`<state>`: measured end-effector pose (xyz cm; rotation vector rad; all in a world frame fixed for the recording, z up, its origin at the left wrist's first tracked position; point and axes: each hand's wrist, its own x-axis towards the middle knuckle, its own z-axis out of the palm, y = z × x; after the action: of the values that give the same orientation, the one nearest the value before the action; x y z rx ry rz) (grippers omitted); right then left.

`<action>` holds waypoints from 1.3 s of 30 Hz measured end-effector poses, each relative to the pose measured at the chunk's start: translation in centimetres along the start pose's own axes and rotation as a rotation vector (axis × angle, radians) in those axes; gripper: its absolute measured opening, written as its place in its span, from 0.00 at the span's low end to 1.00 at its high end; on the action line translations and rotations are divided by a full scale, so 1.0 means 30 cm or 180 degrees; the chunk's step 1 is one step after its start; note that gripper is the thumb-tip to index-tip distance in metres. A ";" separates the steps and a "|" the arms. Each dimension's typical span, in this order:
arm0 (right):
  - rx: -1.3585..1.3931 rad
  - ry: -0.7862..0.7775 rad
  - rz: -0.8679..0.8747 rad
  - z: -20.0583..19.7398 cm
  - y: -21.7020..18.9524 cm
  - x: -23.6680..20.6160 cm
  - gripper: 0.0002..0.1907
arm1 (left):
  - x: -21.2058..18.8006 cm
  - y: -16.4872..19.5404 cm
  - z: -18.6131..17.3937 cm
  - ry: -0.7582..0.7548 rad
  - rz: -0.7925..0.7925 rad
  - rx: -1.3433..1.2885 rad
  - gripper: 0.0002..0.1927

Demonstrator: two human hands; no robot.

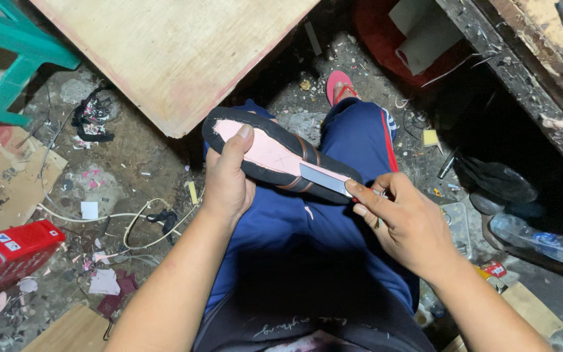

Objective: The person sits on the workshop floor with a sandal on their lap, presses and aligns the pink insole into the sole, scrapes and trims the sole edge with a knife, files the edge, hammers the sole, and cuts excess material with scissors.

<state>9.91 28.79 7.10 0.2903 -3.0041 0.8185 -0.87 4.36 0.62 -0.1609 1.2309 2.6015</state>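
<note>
Scraps litter the dirty floor (118, 176) below. Over the lap, the left hand (228, 182) grips a shoe upper (275, 156), its long axis running upper left to lower right. The right hand (405, 225) pinches a knife blade (324, 180) laid flat against it, tip pointing left.

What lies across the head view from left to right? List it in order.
Red box → white cable → left hand → shoe sole → knife blade → right hand → clear plastic bottle.
</note>
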 end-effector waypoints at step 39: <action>0.2530 -0.0582 0.2903 0.079 0.286 -0.110 0.15 | -0.133 0.318 0.046 -0.0752 -0.0181 0.0784 0.35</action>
<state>11.68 35.45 0.55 -1.1424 -2.6867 2.0921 0.33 -1.12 9.41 0.1517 1.4187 2.3158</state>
